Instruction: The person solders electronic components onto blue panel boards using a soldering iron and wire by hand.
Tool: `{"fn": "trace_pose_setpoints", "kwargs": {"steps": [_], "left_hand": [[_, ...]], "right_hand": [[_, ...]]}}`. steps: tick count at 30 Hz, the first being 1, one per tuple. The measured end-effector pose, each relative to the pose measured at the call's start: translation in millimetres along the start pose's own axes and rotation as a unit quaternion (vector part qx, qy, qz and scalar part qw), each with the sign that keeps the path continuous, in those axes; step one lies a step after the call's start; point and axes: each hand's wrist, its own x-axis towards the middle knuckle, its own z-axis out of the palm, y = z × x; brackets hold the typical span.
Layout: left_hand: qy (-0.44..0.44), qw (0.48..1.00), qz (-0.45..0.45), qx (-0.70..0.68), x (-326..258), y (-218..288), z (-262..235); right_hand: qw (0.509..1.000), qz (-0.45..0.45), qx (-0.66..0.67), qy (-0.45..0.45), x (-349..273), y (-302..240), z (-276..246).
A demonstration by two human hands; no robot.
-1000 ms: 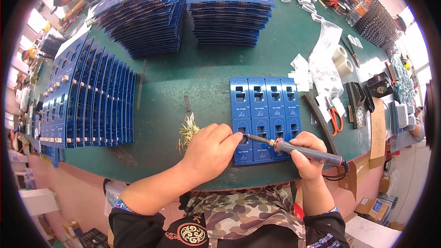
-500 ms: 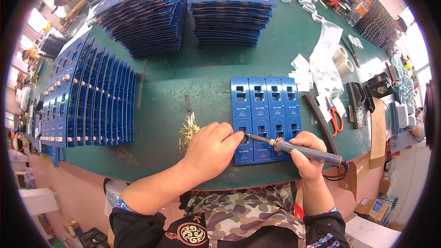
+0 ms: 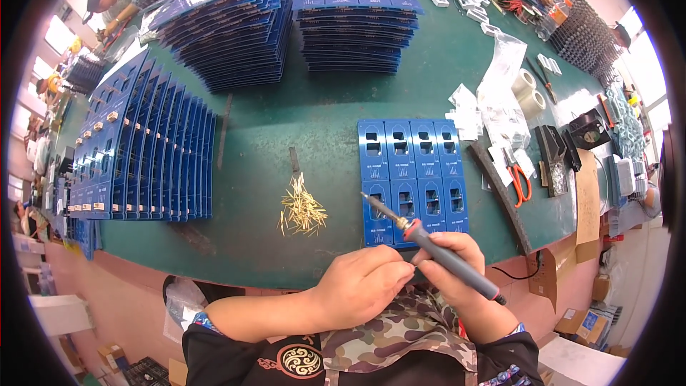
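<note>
Your right hand [image 3: 457, 271] is gripping a grey-handled soldering iron [image 3: 436, 246], its tip over the near-left corner of the blue circuit-board panel [image 3: 414, 179]. Your left hand [image 3: 364, 286] is curling closed beside it, fingertips touching the right hand; whether it holds anything, you cannot tell.

Down at the lower edge of the frame, two bare forearms come up from the bottom, the left hand [image 3: 361, 287] and the right hand [image 3: 457, 264] uncovered, no gloves. The sleeves are dark, almost black, each ending in a patterned cuff with blue and red in it. Across the chest, at bottom centre, sits a camouflage panel in tan, brown and green, and just left of it a round emblem in white and red.
</note>
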Motion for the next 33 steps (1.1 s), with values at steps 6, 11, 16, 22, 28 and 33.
{"fn": "trace_pose_setpoints", "kwargs": {"steps": [6,11,16,22,28,33], "left_hand": [[-0.009,1.000,0.001,0.029,-2,-2,0],[0.027,0.991,-0.030,0.125,-3,-19,-31],[0.015,0.987,-0.048,0.151,-1,-35,-32],[0.005,0.987,-0.049,0.156,-1,-43,-29],[-0.003,0.984,-0.052,0.167,-3,-46,-27],[-0.016,0.983,-0.063,0.172,-3,-45,-27]], "right_hand": [[0.996,-0.018,-0.075,0.042,-4,6,-5],[0.995,-0.060,-0.067,0.047,14,-5,-34],[0.991,-0.026,-0.078,0.103,18,-5,-42],[0.990,-0.030,-0.101,0.098,21,5,-41],[0.989,-0.041,-0.109,0.093,22,7,-41],[0.988,-0.051,-0.126,0.076,23,6,-42]]}}
